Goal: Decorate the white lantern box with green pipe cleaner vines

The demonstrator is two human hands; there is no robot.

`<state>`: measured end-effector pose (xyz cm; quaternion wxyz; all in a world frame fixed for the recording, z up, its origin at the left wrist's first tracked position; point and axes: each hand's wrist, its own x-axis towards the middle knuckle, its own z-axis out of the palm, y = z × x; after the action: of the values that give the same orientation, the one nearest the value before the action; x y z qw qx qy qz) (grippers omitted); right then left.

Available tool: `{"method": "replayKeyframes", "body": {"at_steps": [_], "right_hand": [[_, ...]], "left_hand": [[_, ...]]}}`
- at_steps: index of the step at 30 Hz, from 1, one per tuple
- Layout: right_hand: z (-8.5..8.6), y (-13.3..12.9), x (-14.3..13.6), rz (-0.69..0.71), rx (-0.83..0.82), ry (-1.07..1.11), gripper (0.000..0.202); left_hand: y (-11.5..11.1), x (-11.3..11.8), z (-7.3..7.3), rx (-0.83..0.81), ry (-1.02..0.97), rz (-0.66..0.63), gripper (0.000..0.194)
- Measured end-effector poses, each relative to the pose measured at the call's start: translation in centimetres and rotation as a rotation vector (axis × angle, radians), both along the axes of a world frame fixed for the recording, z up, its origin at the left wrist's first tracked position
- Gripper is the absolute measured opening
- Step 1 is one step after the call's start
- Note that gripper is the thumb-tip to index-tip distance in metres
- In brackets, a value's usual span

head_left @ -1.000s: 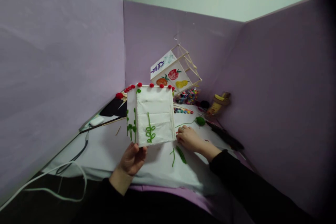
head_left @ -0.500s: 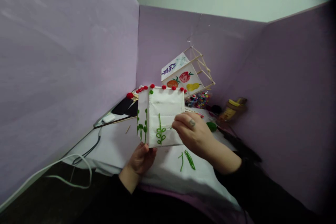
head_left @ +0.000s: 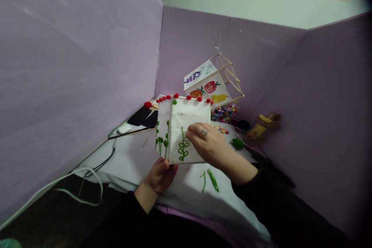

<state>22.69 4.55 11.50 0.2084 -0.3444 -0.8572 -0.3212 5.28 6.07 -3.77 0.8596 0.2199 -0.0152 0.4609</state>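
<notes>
My left hand grips the lower corner of a white box-shaped paper lantern and keeps it tilted above the table. Red pompoms line its top edge, with one green pompom near the corner. On the front panel stands a green stem with looped leaves; more green plant shapes decorate the left side. My right hand, a ring on one finger, pinches its fingertips together at the upper part of that stem. Whatever is between those fingertips is hidden.
Loose green strips lie on the white-covered table. Behind stands a stick-framed lantern with painted fruit, beside bags of colourful beads. A green ball and a yellow-brown bottle are at right. Purple panels enclose the table; cables hang at left.
My right hand has moved left across the front panel to the upper stem. The whole view has shifted slightly; my left hand keeps its hold on the lantern.
</notes>
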Motion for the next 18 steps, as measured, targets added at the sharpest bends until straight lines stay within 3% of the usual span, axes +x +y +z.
{"method": "replayKeyframes", "body": {"at_steps": [4,9,18], "right_hand": [[0.3,0.0,-0.3,0.009,0.008,-0.031,0.024],[0.3,0.0,-0.2,0.036,0.002,-0.018,0.020],[0.2,0.0,0.7,0.096,0.018,0.229,0.019]], "left_hand": [[-0.1,0.1,0.3,0.008,-0.022,0.009,0.035],[-0.1,0.1,0.3,0.002,-0.020,0.005,0.025],[0.0,0.1,0.0,0.002,-0.018,0.001,0.021]]}}
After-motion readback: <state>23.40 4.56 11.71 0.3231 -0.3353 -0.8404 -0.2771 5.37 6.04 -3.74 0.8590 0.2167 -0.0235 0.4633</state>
